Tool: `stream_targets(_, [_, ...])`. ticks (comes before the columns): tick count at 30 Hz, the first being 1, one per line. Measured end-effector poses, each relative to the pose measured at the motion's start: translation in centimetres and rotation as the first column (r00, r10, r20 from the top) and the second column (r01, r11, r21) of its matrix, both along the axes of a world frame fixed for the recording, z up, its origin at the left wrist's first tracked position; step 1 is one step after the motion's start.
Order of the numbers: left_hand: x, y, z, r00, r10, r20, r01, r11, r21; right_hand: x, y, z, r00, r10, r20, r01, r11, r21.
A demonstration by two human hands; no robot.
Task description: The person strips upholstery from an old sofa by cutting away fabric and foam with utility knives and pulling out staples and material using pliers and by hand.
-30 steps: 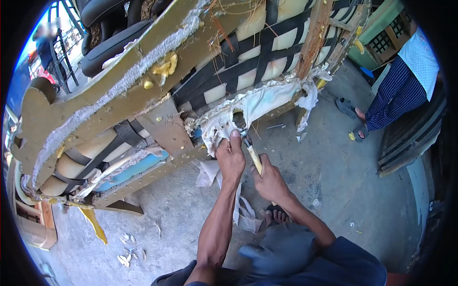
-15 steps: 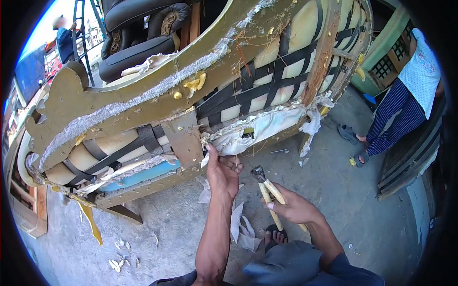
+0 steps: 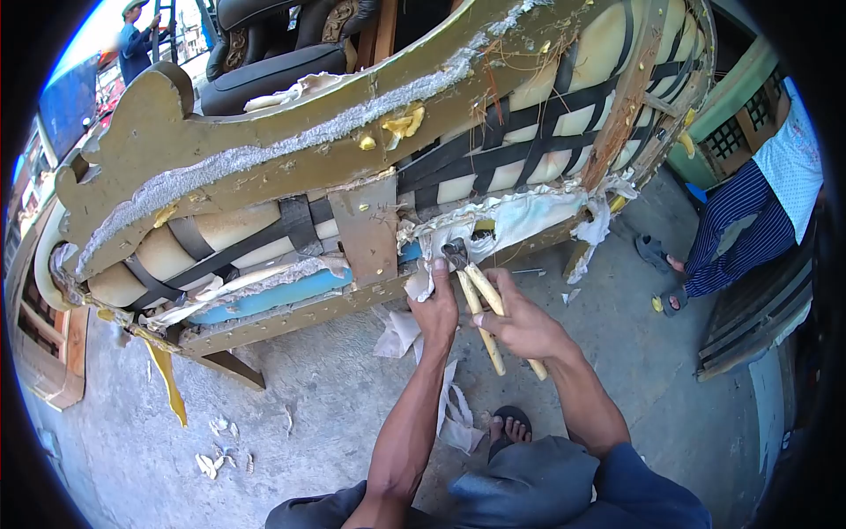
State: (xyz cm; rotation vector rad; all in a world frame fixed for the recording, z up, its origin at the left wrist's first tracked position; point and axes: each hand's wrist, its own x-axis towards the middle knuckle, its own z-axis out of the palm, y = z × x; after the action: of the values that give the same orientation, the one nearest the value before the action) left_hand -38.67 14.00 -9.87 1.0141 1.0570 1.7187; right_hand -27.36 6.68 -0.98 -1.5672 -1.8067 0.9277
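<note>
A stripped sofa (image 3: 291, 154) with a gold-painted wooden frame stands before me, its back showing black webbing straps (image 3: 476, 163) and pale foam. Along its lower rail runs torn white fabric (image 3: 533, 220). My left hand (image 3: 435, 310) pinches a loose flap of this fabric at the rail, thumb on top. In my right hand (image 3: 530, 328) are pincers (image 3: 480, 295) with pale yellow handles, the fingers wrapped round them. The pincers' dark jaws touch the fabric just beside my left thumb. Whether the jaws grip a staple or cloth I cannot tell.
A person in striped trousers (image 3: 736, 229) stands at the right by dark wooden boards (image 3: 758, 309). Another person (image 3: 137, 48) is near a ladder at the back left. Dark leather seating (image 3: 273, 79) is behind the sofa. Fabric scraps (image 3: 458, 432) lie on the concrete floor.
The pincers have moved up and left from below the rail to the fabric. My left hand has moved right and now pinches the flap. The view has shifted slightly.
</note>
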Motion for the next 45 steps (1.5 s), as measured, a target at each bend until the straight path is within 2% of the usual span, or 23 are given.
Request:
stream_targets(1, [0.2,0.2,-0.6,0.999,-0.031,-0.033,0.03,0.999,-0.039,0.2,0.0,-0.1,1.0,0.002,0.003,-0.002,1.0,0.001])
stream_targets(2, [0.7,0.5,-1.0,0.998,0.054,0.017,-0.055,0.997,0.055,-0.3,-0.4,1.1,0.963,0.03,-0.269,-0.083,0.979,-0.188])
stream_targets(3, [1.5,2.2,-5.4,0.988,-0.096,0.122,0.075,0.984,0.163,-0.6,-0.9,1.5,0.851,-0.015,-0.525,-0.199,0.916,-0.348])
stream_targets(5, [1.2,2.2,-6.2,0.98,-0.159,0.122,0.132,0.969,0.208,-0.4,-0.1,0.6,0.815,0.041,-0.578,-0.287,0.895,-0.341])
stream_targets(6, [1.4,3.0,-7.8,0.811,-0.359,0.463,0.357,0.929,0.094,-1.1,0.3,0.6,0.69,0.016,-0.724,-0.382,0.857,-0.345])
stream_targets(7, [1.7,2.5,-9.8,0.82,-0.354,0.45,0.356,0.931,0.084,-1.8,0.5,0.4,0.536,-0.026,-0.844,-0.478,0.814,-0.329])
stream_targets(11, [1.8,1.3,-8.9,0.817,-0.371,0.441,0.392,0.919,0.046,-3.7,1.6,0.1,0.365,-0.14,-0.92,-0.483,0.816,-0.316])
stream_targets(19, [1.4,1.1,-9.1,0.838,-0.392,0.38,0.389,0.917,0.089,-7.9,1.7,1.1,0.287,-0.33,-0.899,-0.272,0.872,-0.407])
stream_targets(24, [1.0,3.3,-9.5,0.9,-0.369,0.234,0.297,0.909,0.291,-7.6,1.5,0.7,0.417,-0.305,-0.856,-0.135,0.911,-0.39])
stream_targets(26, [0.5,3.2,-7.2,0.976,-0.214,0.039,0.191,0.927,0.324,-5.2,1.9,1.9,0.821,-0.249,-0.514,0.034,0.92,-0.391])
stream_targets(27, [0.1,2.0,-4.5,0.989,-0.073,-0.126,0.107,0.952,0.288,-3.1,2.8,2.1,0.977,-0.113,-0.178,0.052,0.948,-0.315])
stream_targets(28, [-0.2,1.6,-3.3,0.991,-0.07,-0.118,0.102,0.951,0.291,-1.8,3.4,3.9,0.962,0.014,0.272,0.046,0.977,-0.21])
stream_targets(29, [-0.4,1.5,-2.3,0.987,-0.034,-0.159,0.075,0.963,0.26,-0.8,4.1,5.2,0.874,0.084,0.479,-0.045,0.995,-0.093])
stream_targets(31, [-0.2,1.6,-2.0,0.979,-0.003,-0.203,0.048,0.975,0.218,-0.7,4.9,9.1,0.761,0.187,0.622,-0.008,0.96,-0.279])
stream_targets(32, [-0.2,1.9,-2.4,0.971,0.011,-0.237,0.049,0.968,0.245,1.4,5.6,6.3,0.737,0.19,0.648,-0.215,0.976,-0.041])
stream_targets(33, [-0.6,2.3,-2.7,0.961,0.022,-0.276,0.058,0.959,0.279,1.4,5.4,3.5,0.75,0.183,0.636,-0.21,0.977,-0.035])
stream_targets(35, [-1.5,2.5,-3.5,0.938,0.027,-0.346,0.073,0.959,0.273,0.4,3.1,-1.2,0.933,-0.035,0.359,-0.085,0.946,0.312])
stream_targets(37, [-2.0,2.7,-3.8,0.934,0.072,-0.351,0.085,0.907,0.412,-1.3,0.5,-2.6,0.972,-0.171,0.162,0.158,0.983,0.094])
stream_targets(38, [-1.8,2.9,-3.3,0.953,0.116,-0.279,0.032,0.879,0.475,-1.5,0.7,-1.7,0.972,-0.171,0.162,0.156,0.982,0.103])
stream_targets(41, [-3.2,2.6,-3.4,0.932,-0.055,-0.36,0.175,0.934,0.312,-2.6,-0.7,-1.4,0.967,-0.22,0.131,0.221,0.975,0.011])
stream_targets(43, [-2.4,3.6,-3.9,0.959,-0.007,-0.282,0.128,0.903,0.41,-2.0,0.2,-1.3,0.967,-0.204,0.149,0.217,0.973,-0.073])
stream_targets(44, [-2.5,2.9,-4.6,0.947,-0.096,-0.308,0.197,0.927,0.318,-2.2,-1.2,0.5,0.962,-0.27,0.039,0.268,0.911,-0.314])
stream_targets(45, [-2.6,2.9,-4.6,0.929,-0.171,-0.328,0.257,0.936,0.24,-2.4,-1.7,-0.2,0.96,-0.277,0.049,0.278,0.903,-0.328])
